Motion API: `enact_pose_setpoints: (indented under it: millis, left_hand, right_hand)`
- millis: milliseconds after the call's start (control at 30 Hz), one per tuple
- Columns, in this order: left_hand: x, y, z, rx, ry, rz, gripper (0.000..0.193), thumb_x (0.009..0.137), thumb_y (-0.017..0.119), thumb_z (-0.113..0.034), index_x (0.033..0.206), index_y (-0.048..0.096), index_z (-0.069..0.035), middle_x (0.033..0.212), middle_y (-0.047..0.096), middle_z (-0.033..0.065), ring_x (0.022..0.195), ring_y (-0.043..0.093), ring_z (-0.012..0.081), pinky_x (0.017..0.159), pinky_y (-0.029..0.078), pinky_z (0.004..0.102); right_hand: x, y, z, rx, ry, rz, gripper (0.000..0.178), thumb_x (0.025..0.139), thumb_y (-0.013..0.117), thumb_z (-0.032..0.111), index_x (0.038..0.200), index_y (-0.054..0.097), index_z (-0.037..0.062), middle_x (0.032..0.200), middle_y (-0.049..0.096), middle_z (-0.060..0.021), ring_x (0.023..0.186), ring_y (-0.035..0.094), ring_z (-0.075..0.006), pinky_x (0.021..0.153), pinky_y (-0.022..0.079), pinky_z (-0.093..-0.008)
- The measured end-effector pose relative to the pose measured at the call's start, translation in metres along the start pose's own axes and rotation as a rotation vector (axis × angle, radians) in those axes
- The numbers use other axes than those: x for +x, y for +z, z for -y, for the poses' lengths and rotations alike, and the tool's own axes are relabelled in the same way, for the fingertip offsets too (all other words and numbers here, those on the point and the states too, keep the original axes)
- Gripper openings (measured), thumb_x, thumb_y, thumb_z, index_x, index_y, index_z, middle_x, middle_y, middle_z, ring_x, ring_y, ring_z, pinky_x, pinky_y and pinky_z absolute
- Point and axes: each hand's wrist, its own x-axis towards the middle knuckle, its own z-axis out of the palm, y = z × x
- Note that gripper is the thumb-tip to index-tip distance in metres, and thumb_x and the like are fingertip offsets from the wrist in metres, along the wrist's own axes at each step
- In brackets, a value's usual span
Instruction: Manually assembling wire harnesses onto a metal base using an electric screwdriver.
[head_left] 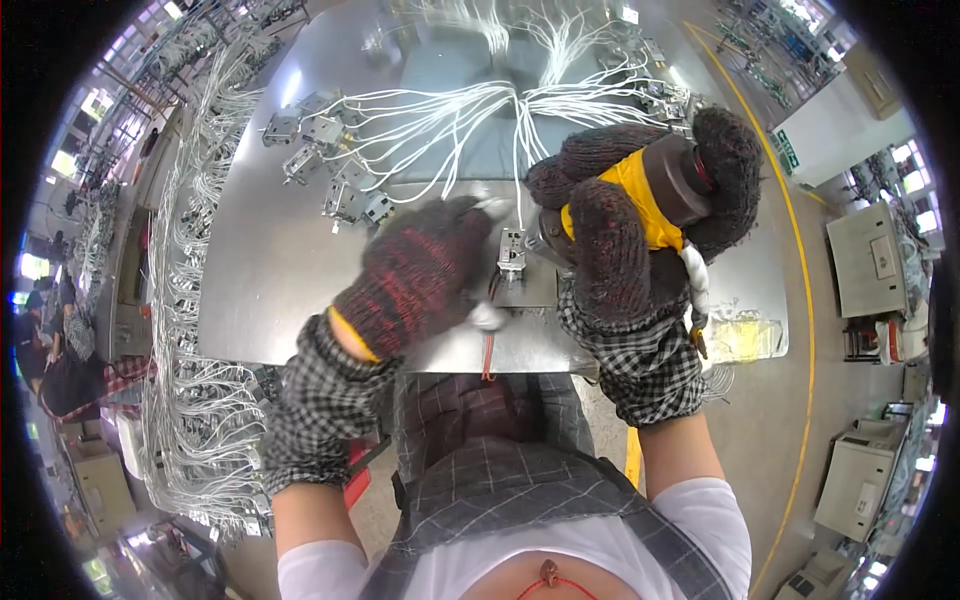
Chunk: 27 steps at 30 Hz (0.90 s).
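Hands point(425, 272), two, one tool point(630, 190), one connector point(512, 252) between

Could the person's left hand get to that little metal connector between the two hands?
Probably yes: the left hand is right beside the metal connector, with no obstacle visible between them. On the other side, the yellow-and-dark tool in the right hand leaves less room.

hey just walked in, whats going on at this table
At a metal table, a person's gloved right hand grips a yellow-and-dark handheld power tool, its front end close to a small silver connector. The gloved left hand is blurred on the connector's other side, its grip unclear. White cables fan out farther back.
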Motion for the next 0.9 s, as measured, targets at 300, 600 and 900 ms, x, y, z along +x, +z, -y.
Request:
enact_pose_setpoints:
  millis: [300,600,900]
  left_hand:
    - [-0.004,0.004,0.021,0.229,0.086,0.366,0.033,0.084,0.075,-0.020,0.116,0.071,-0.012,0.112,0.074,0.0108,0.103,0.071,0.0311,0.087,0.059,0.0444]
    - [-0.004,0.010,-0.012,-0.631,-0.091,-0.202,0.055,0.086,0.084,-0.018,0.137,0.065,-0.013,0.118,0.070,0.0134,0.107,0.072,0.0299,0.093,0.058,0.0404]
    - [0.002,0.015,0.000,-0.768,-0.261,0.045,0.060,0.084,0.086,-0.033,0.131,0.067,-0.001,0.111,0.074,0.0172,0.102,0.075,0.0310,0.088,0.058,0.0424]
  right_hand:
    - [0.010,-0.010,-0.001,-0.308,-0.209,0.156,0.082,0.091,0.083,0.007,0.158,0.036,0.0189,0.120,0.070,-0.0162,0.101,0.074,-0.0271,0.087,0.068,-0.0482]
    - [0.027,-0.004,0.001,0.038,-0.118,-0.128,0.082,0.094,0.078,0.009,0.160,0.030,0.0215,0.108,0.070,-0.0165,0.087,0.073,-0.0274,0.076,0.068,-0.0482]
    - [0.017,-0.001,0.006,0.285,0.048,-0.269,0.080,0.096,0.075,0.012,0.160,0.028,0.0213,0.097,0.070,-0.0159,0.074,0.072,-0.0265,0.067,0.067,-0.0460]
